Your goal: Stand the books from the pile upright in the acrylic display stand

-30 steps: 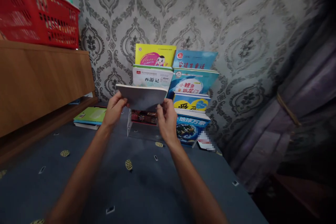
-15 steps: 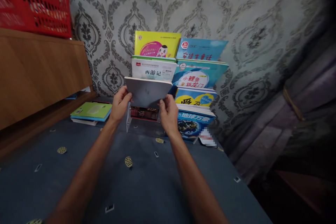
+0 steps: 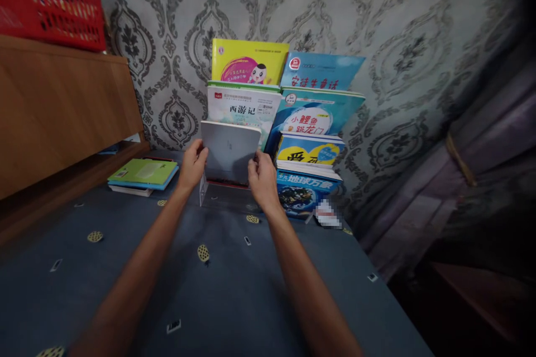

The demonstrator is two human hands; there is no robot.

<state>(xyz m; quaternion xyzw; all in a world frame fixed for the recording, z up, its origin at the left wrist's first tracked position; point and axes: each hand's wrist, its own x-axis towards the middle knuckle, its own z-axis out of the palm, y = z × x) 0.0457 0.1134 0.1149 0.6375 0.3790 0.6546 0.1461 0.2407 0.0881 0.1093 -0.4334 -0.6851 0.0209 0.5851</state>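
Both hands are at the sides of a grey-covered book (image 3: pixel 230 148), which stands nearly upright in the left column of a clear tiered stand (image 3: pixel 203 188). Along the book's left edge, my left hand (image 3: pixel 194 164) is closed with thumb and fingers. My right hand (image 3: pixel 263 178) grips the lower right edge. Behind the grey book rises a white book with Chinese lettering (image 3: pixel 243 105), and above that a yellow book (image 3: pixel 251 58). A sliver of a dark red book (image 3: pixel 228 183) shows below the grey one.
The stand's right column holds several blue and yellow books (image 3: pixel 310 150). Left of it lies a small pile with a green book (image 3: pixel 144 172) on top. A wooden cabinet (image 3: pixel 67 117) carries a red basket (image 3: pixel 50 3). A dark patterned cloth (image 3: pixel 226 290) covers the table; a curtain (image 3: pixel 419 201) hangs right.
The grey book has tipped from leaning toward me to more upright and sunk lower into the stand, covering most of the dark red book. My right hand has shifted slightly left with it.
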